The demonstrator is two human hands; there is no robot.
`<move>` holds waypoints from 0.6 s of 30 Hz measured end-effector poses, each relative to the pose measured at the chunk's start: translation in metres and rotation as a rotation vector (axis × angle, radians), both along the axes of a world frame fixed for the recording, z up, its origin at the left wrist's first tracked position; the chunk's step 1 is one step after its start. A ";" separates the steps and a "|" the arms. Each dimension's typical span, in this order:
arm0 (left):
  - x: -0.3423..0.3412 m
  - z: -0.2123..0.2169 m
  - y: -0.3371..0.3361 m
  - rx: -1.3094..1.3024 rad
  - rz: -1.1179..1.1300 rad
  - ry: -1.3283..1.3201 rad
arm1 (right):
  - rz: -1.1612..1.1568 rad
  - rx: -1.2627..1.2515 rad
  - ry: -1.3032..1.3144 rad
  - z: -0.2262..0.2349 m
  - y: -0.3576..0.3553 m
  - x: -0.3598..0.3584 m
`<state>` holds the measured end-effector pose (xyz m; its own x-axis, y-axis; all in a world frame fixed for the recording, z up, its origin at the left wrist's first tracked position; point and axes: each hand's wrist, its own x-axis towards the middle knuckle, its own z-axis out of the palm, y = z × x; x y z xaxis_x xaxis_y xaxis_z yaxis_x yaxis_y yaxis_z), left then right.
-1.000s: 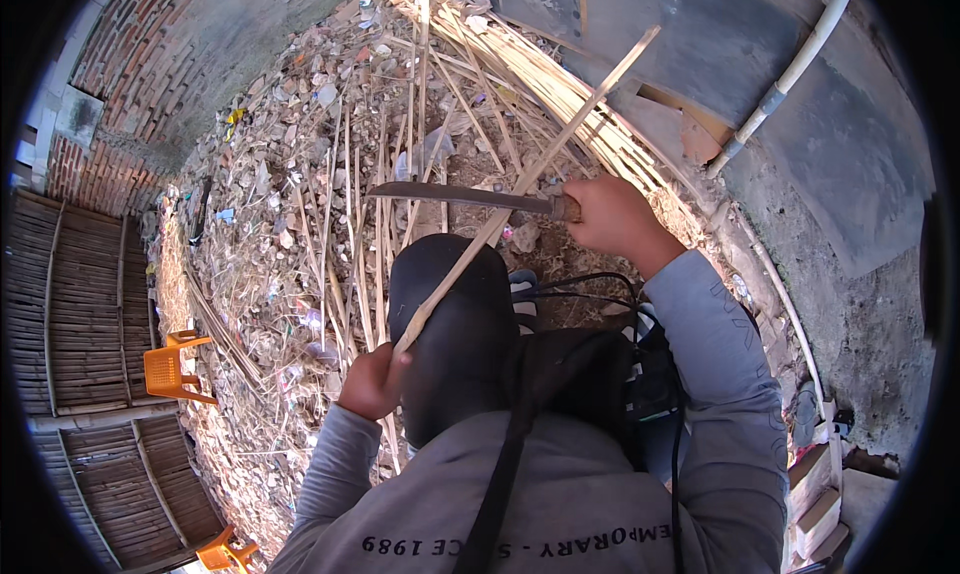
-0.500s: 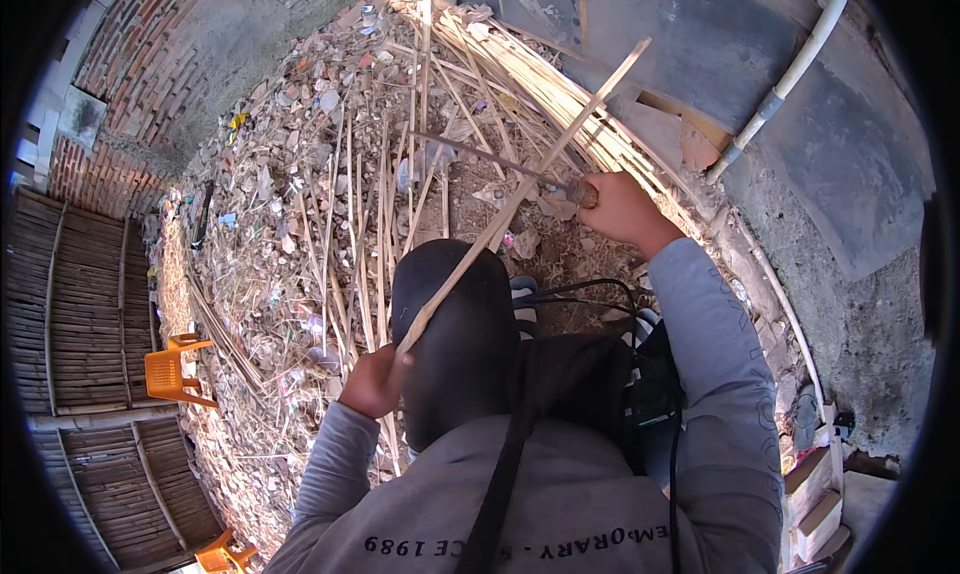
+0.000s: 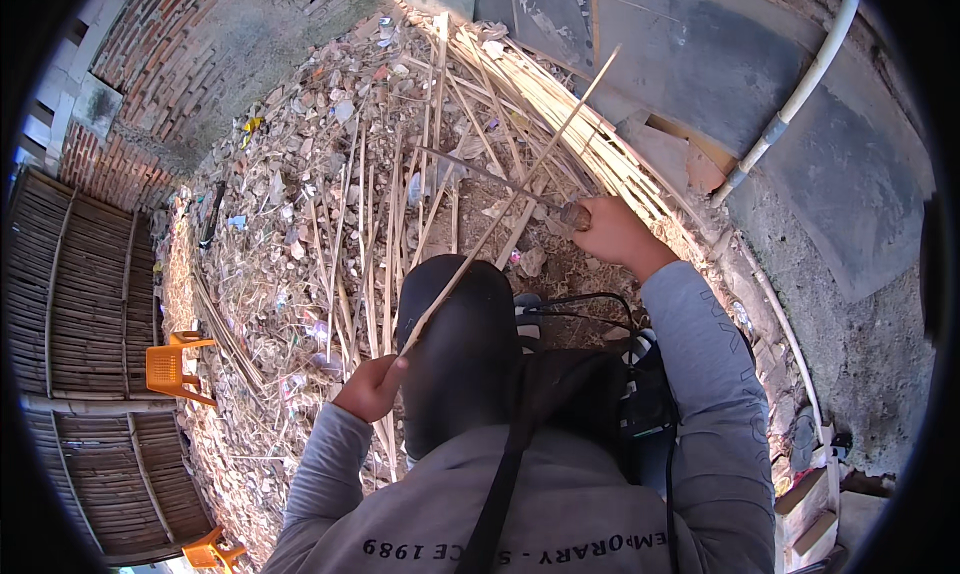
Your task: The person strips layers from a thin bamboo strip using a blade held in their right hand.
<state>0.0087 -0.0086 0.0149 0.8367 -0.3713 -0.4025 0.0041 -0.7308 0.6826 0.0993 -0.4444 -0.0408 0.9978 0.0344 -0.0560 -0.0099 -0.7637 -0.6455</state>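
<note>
My left hand (image 3: 370,388) is closed on the near end of a long, thin bamboo strip (image 3: 552,150). The strip slants up and away to the right, passing over a smooth black rounded form (image 3: 450,359) in front of me. In my right hand (image 3: 618,236) is the brown handle of a long, thin-bladed knife (image 3: 480,173), its fingers wrapped round it. The blade points away to the left and crosses the strip around its middle; whether the edge touches it I cannot tell.
Many bamboo strips (image 3: 570,124) lie along the wall at the far right, others across the littered ground (image 3: 290,224). An orange plastic chair (image 3: 175,369) stands left, beside a bamboo-slat wall (image 3: 90,284). A white pipe (image 3: 805,84) runs along the right wall. Black straps hang before me.
The bamboo strip's far end has swung a little to the left and looks narrower. Both hands keep their grip. The whole view has shifted slightly.
</note>
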 end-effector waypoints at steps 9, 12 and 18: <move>-0.005 0.010 -0.010 0.048 -0.031 -0.073 | -0.133 0.010 0.024 0.010 -0.014 0.002; -0.007 0.019 -0.012 0.034 -0.012 -0.102 | -0.137 -0.095 -0.019 0.012 -0.019 0.000; -0.001 0.020 0.002 0.077 -0.018 0.055 | 0.064 -0.202 -0.035 0.036 0.017 -0.012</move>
